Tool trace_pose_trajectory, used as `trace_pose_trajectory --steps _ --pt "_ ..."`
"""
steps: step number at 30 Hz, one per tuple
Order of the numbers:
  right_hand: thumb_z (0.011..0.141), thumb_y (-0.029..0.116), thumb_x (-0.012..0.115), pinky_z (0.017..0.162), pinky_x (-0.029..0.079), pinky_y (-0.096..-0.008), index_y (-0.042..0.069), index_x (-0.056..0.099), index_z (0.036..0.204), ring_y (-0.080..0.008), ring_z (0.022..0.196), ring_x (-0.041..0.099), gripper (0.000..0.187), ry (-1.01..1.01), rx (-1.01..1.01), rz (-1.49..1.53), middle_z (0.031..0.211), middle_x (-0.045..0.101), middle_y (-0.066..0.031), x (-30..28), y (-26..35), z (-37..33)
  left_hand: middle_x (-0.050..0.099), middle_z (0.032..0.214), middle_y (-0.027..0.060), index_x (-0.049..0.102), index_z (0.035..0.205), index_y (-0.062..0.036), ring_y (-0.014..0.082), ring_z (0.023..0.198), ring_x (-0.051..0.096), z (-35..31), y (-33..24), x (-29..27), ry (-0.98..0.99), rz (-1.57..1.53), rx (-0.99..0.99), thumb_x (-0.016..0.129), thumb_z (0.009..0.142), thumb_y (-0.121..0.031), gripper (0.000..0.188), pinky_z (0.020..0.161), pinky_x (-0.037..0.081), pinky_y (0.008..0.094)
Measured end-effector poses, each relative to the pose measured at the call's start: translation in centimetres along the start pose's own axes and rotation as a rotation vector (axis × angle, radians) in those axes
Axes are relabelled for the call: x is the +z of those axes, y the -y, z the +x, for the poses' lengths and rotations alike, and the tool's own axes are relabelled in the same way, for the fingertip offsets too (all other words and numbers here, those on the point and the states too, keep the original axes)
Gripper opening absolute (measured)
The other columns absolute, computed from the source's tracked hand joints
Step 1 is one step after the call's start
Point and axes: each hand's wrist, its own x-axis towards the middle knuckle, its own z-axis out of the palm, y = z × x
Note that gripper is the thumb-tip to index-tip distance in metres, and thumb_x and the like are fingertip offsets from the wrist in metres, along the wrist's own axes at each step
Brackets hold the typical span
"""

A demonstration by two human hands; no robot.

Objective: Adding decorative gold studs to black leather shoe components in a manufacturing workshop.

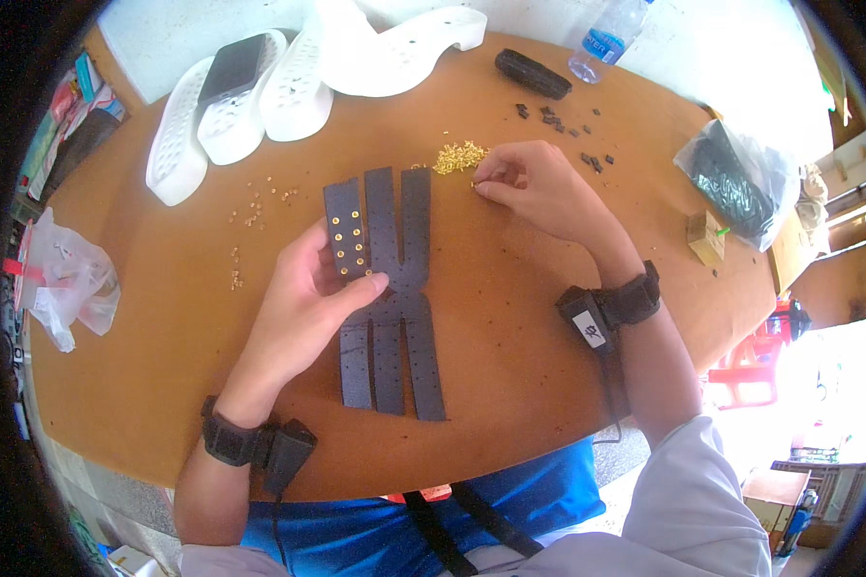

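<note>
My left hand (pixel 310 306) grips a black strip-cut piece of leather-like material (pixel 396 306) at its left edge, thumb on top and fingers behind. Slits divide the piece into three strips at each end, with rows of small holes. Several gold eyelets (pixel 352 234) are set in its upper left strip. My right hand (pixel 534 183) is closed in a pinch just right of a heap of small gold eyelets (pixel 460 157). A tiny gold eyelet (pixel 474 184) shows at its fingertips.
White shoe soles (pixel 298 91) stand at the back left, a dark phone (pixel 233 67) on one. Loose eyelets (pixel 253 207) lie left. A water bottle (pixel 606 43), black roll (pixel 533 74), black scraps (pixel 553 119), bagged black material (pixel 736 183) and wooden block (pixel 705 238) occupy the right.
</note>
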Motion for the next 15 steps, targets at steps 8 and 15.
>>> trace_pose_trajectory --steps 8,15 --pt "0.083 0.010 0.066 0.072 0.050 -0.0283 -0.003 0.067 0.087 -0.0125 0.075 0.061 0.014 0.090 0.020 0.043 0.078 0.066 -0.0055 -0.09 -0.37 0.11 0.061 0.097 -0.0010 0.056 0.116 -0.0031 0.0082 0.088 0.058 -0.04 0.01 0.37 -0.031 -0.043 0.028 0.069 0.080 0.000 0.038 0.080 0.048 0.0241" --pt "0.079 0.014 0.069 0.066 0.051 -0.0303 -0.003 0.070 0.085 -0.0164 0.066 0.063 0.018 -0.011 0.053 0.067 0.073 0.069 -0.0109 -0.23 -0.61 0.19 0.061 0.096 -0.0002 0.056 0.115 -0.0029 0.0089 0.088 0.059 -0.09 -0.06 0.38 -0.011 -0.054 0.036 0.069 0.081 -0.001 0.037 0.081 0.049 0.0247"
